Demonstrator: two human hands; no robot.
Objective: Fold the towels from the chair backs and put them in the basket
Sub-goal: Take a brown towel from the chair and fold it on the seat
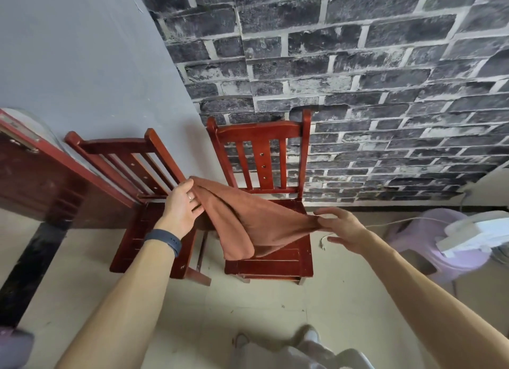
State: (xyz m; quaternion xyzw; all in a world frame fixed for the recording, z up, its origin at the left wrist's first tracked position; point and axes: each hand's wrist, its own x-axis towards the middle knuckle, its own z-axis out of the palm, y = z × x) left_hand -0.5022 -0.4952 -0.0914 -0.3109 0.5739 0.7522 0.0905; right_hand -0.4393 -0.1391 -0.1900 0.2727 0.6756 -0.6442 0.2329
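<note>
Cloth spans the gap between both hands: a rust-brown towel (248, 220) stretched in the air above the seat of the nearer wooden chair (264, 198), its long axis running from upper left down to lower right. The left hand (181, 206) holds the higher end, fingers (197, 207) clamped together on a bunched corner, right at the fingertips. The right hand (344, 228) pinches the lower end between thumb and forefinger, the other fingers spread apart and clear of the cloth. From that pinch the towel runs away to the left and upward; a loose fold droops below the line between the two grips, hanging just above the seat. Both hands look equally close to the cloth, each already at an end. The fold probably turns on bringing one end across to the other along this axis. No basket is in view, and both chair backs, including the second chair (132, 159) left of the left fingers, look bare.
</note>
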